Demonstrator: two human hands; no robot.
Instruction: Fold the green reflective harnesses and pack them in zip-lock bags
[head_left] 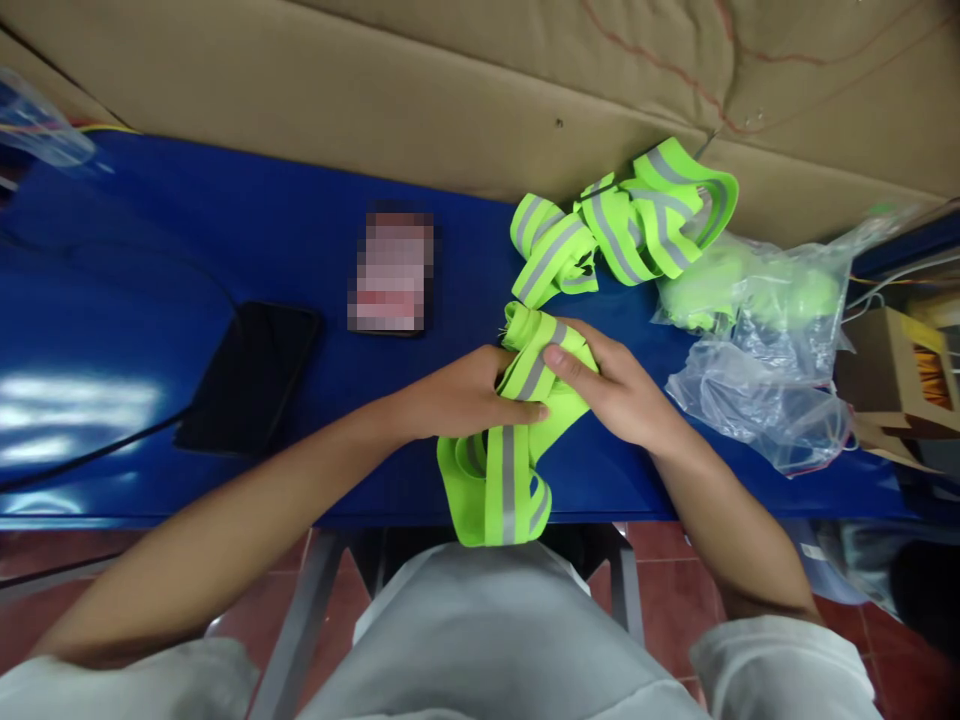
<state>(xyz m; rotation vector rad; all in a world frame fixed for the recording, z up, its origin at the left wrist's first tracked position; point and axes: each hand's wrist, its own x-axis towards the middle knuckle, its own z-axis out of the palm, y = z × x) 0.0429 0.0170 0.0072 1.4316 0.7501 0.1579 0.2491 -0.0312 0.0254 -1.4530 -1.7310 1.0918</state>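
Observation:
A neon yellow-green strap with a grey reflective stripe is bunched between my two hands, and its loops hang down over the table's front edge. My left hand is closed on the strap from the left, thumb across its lower part. From the right, my right hand grips the same strap, with the thumb pressed on the grey stripe. Just beyond my hands, more bundled green straps of the same kind lie at the back of the table.
A blue table carries a phone with a blurred screen and a dark device with a cable at left. Clear plastic bags, some holding green material, lie at right beside a cardboard box. Brown covering borders the back.

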